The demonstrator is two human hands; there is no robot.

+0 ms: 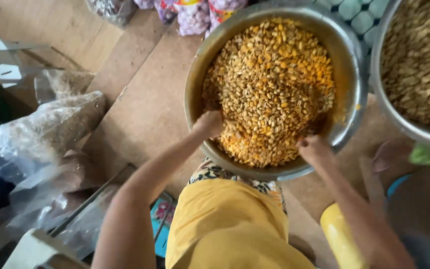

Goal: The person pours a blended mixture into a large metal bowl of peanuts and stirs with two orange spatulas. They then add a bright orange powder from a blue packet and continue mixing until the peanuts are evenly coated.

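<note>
Both forearms are stretched forward and down into the large metal bowl (350,84). The left hand (209,123) and the right hand (314,149) are dug into the yellow-brown grain (269,84) — fingers buried, so their spread cannot be told.

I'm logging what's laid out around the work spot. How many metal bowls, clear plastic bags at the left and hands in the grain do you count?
Metal bowls: 2, the big bowl of yellow grain and a second bowl at the right edge
Clear plastic bags: 2, and
Hands in the grain: 2, left hand, right hand
Total: 6
</note>
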